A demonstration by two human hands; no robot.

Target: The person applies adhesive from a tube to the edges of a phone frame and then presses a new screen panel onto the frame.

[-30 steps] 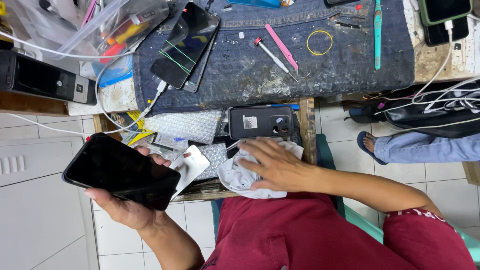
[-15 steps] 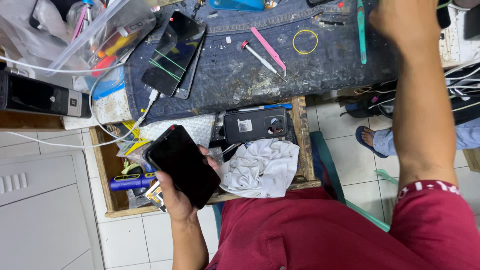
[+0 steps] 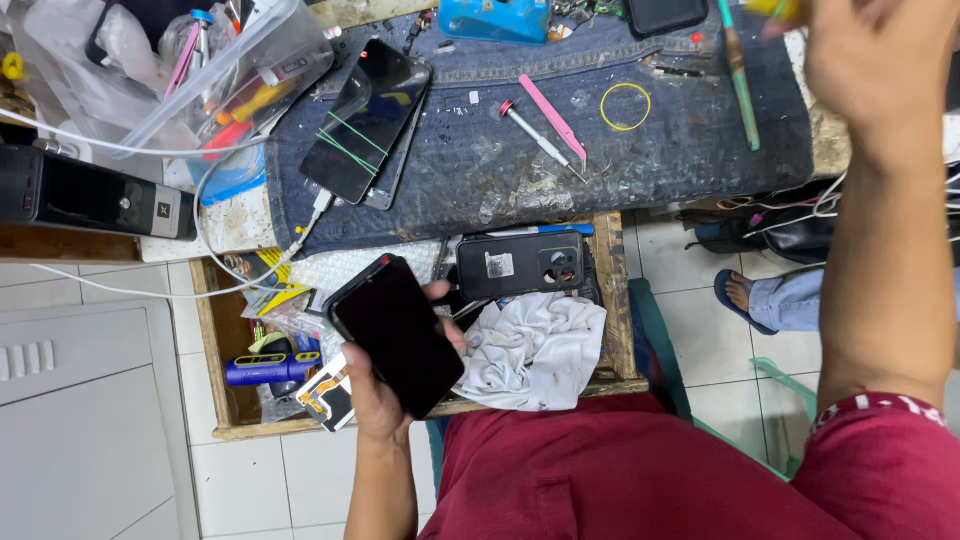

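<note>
Over the open wooden drawer, the left hand grips a black phone by its long edges, dark screen up and tilted, with the thumb wrapped over the right edge. The right hand is raised at the far right of the bench, above the denim work mat; it blurs at the picture's top edge, and I cannot tell whether it is open or holds something.

Holding the phone well here seems to mean keeping the fingers on the frame and off the glass, since a white crumpled cloth lies just beside it in the drawer, perhaps for wiping. A firm edge grip looks wise, because the phone hangs over a cluttered drawer with another phone body face down and a blue tube near it. On the mat lie a screwdriver, pink tweezers and a yellow rubber band, well apart from the held phone. A second phone, bound with green bands, rests at the mat's left.
</note>
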